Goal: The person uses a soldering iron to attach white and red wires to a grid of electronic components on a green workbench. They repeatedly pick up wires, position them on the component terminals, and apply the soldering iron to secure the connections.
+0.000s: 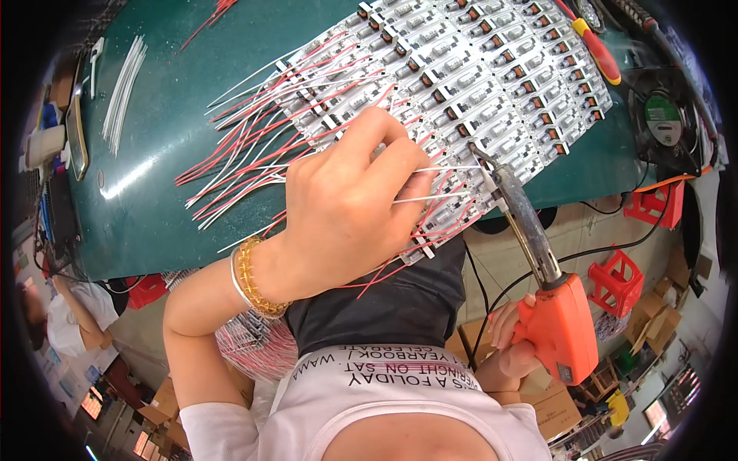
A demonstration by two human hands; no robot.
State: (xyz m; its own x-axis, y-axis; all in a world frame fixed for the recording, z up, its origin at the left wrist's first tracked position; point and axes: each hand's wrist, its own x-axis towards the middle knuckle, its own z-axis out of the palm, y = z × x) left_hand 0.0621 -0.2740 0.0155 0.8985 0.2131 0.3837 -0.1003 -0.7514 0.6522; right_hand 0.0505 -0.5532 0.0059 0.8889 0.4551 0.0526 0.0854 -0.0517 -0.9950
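My left hand (350, 200) is closed in a pinch on a thin white wire (453, 167), whose end reaches the panel of small circuit boards (480, 107). A second white wire sticks out below the fingers. In my right hand (511, 338) is an orange soldering gun (565, 326), its fingers wrapped round the handle. The gun's dark tip (486, 160) is at the boards, close to the wire's end; whether they touch, I cannot tell. Many red and white wires (261, 138) fan out leftward from the panel, partly hidden under my left hand.
The panel lies on a green table mat (177, 77). White wires (125, 96) lie loose at the left, red ones (217, 17) at the top. A red-yellow screwdriver (600, 54) and black fan (663, 115) are at the right. Below stand red stools (616, 283); another person (73, 319) is far left.
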